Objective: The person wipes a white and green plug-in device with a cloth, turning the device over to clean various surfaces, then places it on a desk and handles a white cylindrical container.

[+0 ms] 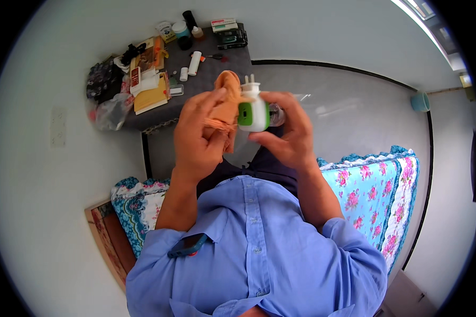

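Observation:
My left hand [193, 134] is closed around a folded orange cloth [222, 113], whose edge meets the side of a plug-in liquid vaporizer [258, 121]. The vaporizer is white with a green front and a small dark slot, its plug prongs pointing away from me. A clear bottle [275, 114] is fitted at its right side. My right hand [293, 129] grips the vaporizer between thumb and fingers. Both hands are raised in front of my chest, above my lap.
At the far left, a grey-covered table [211, 66] carries papers, bottles, boxes and a plastic bag [113, 111]. Floral bedding [370, 195] lies to my right and left. A light-blue bin [420, 101] stands by the far-right wall. A phone [188, 245] sits in my shirt pocket.

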The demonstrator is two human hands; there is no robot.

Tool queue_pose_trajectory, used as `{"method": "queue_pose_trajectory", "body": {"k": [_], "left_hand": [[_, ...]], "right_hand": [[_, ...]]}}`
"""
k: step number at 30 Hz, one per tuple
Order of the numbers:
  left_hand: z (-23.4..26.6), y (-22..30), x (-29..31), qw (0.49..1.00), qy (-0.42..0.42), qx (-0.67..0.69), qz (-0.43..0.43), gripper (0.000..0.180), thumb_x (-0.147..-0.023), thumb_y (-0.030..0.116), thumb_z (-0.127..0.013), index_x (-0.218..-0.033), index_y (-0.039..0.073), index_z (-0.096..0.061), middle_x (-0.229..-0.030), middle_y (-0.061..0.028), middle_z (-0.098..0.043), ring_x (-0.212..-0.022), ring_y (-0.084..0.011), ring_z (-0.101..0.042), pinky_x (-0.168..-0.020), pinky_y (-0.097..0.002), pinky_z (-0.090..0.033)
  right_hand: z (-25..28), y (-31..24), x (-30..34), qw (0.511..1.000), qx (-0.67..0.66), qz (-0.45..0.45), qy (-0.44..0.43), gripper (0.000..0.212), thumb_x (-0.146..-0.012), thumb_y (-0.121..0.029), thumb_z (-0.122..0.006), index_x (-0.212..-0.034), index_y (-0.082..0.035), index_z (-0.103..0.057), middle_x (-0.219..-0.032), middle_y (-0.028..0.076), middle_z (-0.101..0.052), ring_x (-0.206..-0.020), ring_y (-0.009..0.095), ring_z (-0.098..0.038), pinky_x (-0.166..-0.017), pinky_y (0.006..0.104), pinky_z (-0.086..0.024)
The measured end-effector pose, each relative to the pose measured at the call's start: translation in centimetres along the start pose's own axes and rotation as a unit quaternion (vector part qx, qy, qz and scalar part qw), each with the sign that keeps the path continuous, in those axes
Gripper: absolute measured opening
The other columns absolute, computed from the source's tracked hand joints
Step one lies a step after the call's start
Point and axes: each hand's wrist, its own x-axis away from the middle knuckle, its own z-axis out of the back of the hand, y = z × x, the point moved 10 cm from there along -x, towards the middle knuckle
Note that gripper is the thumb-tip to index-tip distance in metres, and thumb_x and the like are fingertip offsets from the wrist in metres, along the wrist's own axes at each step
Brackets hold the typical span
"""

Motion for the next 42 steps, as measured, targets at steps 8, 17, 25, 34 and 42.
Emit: {"method": "queue_pose_trajectory", "body": {"k": [8, 17, 25, 34, 42], "left_hand": [[-3.4, -6.3, 3.5, 0.907, 0.06, 0.346, 0.233, 0.045, -0.094, 0.001, -0.067, -0.137, -0.005, -0.056, -0.128, -0.0129, -0.066, -0.113, -0.0163, -0.064, -0.1, -0.0311, -0.051], [-4.8, -4.2, 3.7, 0.918, 0.046, 0.34, 0.198, 0.052, -0.091, 0.001, -0.071, -0.14, -0.004, -0.054, -0.134, -0.0126, -0.062, -0.122, -0.0174, -0.06, -0.106, -0.032, -0.047], [-3.7, -5.8, 3.9, 0.895, 0.101, 0.363, 0.238, 0.053, -0.092, 0.0, -0.071, -0.14, -0.003, -0.051, -0.134, -0.0144, -0.062, -0.123, -0.0198, -0.06, -0.106, -0.0334, -0.048], [-4.7, -3.8, 4.1, 0.963, 0.087, 0.197, 0.165, 0.058, -0.085, 0.005, -0.077, -0.138, 0.0, -0.054, -0.124, -0.0154, -0.06, -0.112, -0.0234, -0.064, -0.098, -0.0353, -0.052], [-5.6, -5.3, 5.0, 0.939, 0.087, 0.272, 0.191, 0.05, -0.09, 0.004, -0.075, -0.136, -0.001, -0.055, -0.121, -0.0113, -0.065, -0.107, -0.0195, -0.066, -0.094, -0.031, -0.054]], "right_hand": [[-1.7, 1.6, 0.4, 0.958, -0.282, -0.053, 0.026, 0.07, -0.085, -0.02, -0.086, -0.142, 0.001, -0.052, -0.134, 0.01, -0.06, -0.127, 0.02, -0.055, -0.112, 0.0368, -0.038], [-0.7, 2.2, -0.1, 0.944, -0.294, -0.077, 0.132, 0.07, -0.091, -0.01, -0.078, -0.146, 0.002, -0.038, -0.136, 0.017, -0.057, -0.123, 0.023, -0.059, -0.105, 0.038, -0.05], [-2.2, 1.4, 1.3, 0.975, -0.201, -0.011, 0.092, 0.069, -0.084, -0.006, -0.083, -0.139, 0.0, -0.042, -0.131, 0.013, -0.056, -0.124, 0.024, -0.057, -0.111, 0.0467, -0.043], [-1.3, 1.9, 1.4, 0.947, -0.235, -0.067, 0.208, 0.071, -0.081, 0.007, -0.078, -0.139, -0.001, -0.039, -0.131, 0.015, -0.055, -0.124, 0.024, -0.057, -0.109, 0.0389, -0.046], [-1.1, 2.2, 0.7, 0.951, -0.264, -0.069, 0.148, 0.066, -0.085, -0.002, -0.075, -0.142, 0.002, -0.041, -0.13, 0.015, -0.058, -0.122, 0.023, -0.058, -0.108, 0.0386, -0.046]]}}
